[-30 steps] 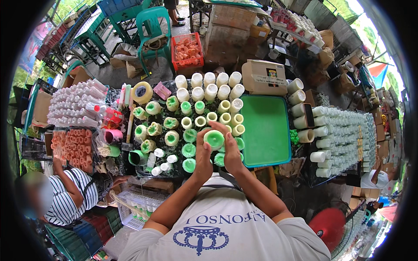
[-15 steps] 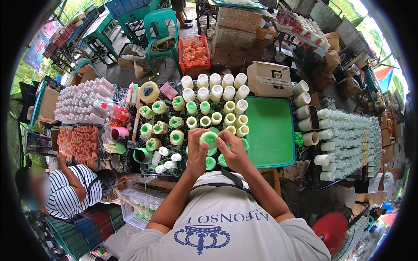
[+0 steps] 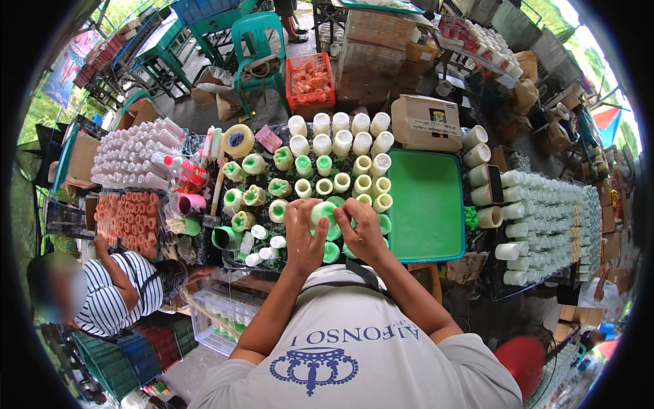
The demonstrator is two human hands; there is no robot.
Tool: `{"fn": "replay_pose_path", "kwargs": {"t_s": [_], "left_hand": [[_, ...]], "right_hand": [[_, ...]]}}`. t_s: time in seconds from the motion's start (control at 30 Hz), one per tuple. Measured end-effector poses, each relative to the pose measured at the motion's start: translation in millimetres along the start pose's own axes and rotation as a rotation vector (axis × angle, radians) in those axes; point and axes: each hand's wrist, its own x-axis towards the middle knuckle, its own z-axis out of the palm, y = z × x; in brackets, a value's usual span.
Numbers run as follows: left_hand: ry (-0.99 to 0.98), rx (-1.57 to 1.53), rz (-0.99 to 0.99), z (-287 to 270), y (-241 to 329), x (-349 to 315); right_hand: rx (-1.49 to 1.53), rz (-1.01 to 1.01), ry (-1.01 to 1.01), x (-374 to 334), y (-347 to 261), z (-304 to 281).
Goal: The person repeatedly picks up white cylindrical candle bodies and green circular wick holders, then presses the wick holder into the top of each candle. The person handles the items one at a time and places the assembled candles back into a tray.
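Note:
My left hand is wrapped round the side of a pale cylinder with a green, wax-like top, held up over the table. At its right rim, my right hand has thumb and fingers closed together; exactly what they pinch is hidden. Just beneath and beyond my hands stand several green-filled white cylinders. Farther back are rows of hollow cream cylinders and white cylinders. To the left sit cream cylinders with ragged green tops and small white cylinders lying on their sides.
A green tray lies right of my hands, with a cardboard box behind it. A tape roll and an orange-red bottle are on the left. Another person in a striped shirt works beside orange cylinders.
The view has shifted slightly. My hands keep hold of the pale cylinder in nearly the same place, and my right fingers have shifted a little along its rim.

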Motion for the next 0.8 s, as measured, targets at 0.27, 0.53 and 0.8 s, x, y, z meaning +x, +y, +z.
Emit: {"fn": "replay_pose_path", "kwargs": {"t_s": [0.27,0.53,0.8], "left_hand": [[-0.053,-0.513,-0.324,11,-28,-9],[-0.097,-0.495,-0.286,19,-38,-15],[-0.061,-0.157,-0.053,6,-15,-5]], "right_hand": [[0.344,0.274,-0.017,-5,11,12],[-0.006,0.243,-0.113,2,-6,2],[-0.304,-0.127,0.068,4,-8,2]]}}
